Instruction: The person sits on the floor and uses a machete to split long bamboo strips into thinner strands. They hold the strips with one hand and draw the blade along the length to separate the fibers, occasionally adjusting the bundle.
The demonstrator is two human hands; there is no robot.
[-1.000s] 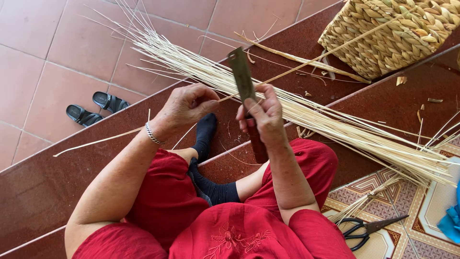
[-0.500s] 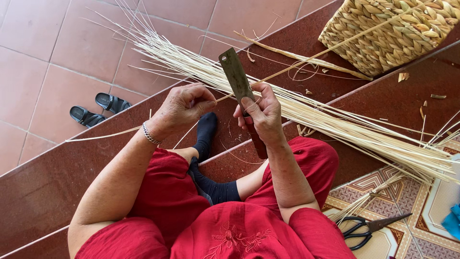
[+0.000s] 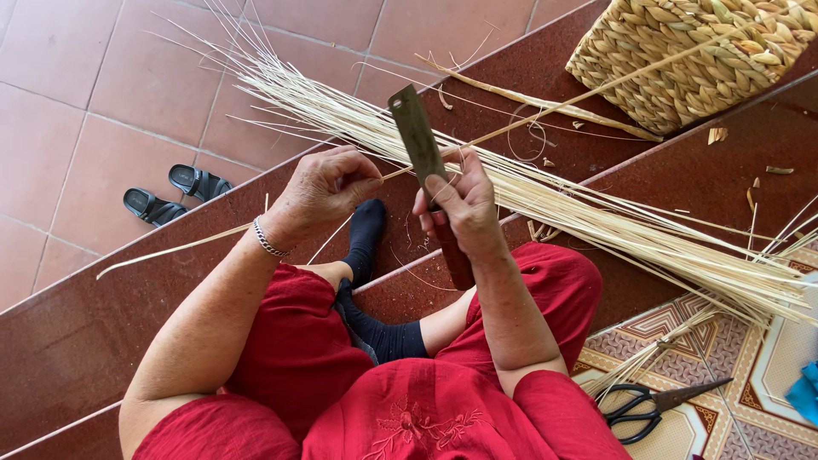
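Note:
My right hand grips a knife by its dark wooden handle, the flat metal blade pointing up and away. My left hand pinches a long thin pale cane strip that runs from my fingers past the blade toward the upper right. Below both hands lies a big bundle of thin pale reed strands, spread diagonally across the dark red steps. I sit in red clothes with black socks.
A woven straw basket stands at the upper right. Black-handled scissors lie on the patterned tiles at the lower right. A pair of black sandals sits on the red floor tiles at the left. Scraps litter the steps.
The knife blade has tilted a little more upright and my hands have drawn slightly closer along the strip. The view has shifted slightly.

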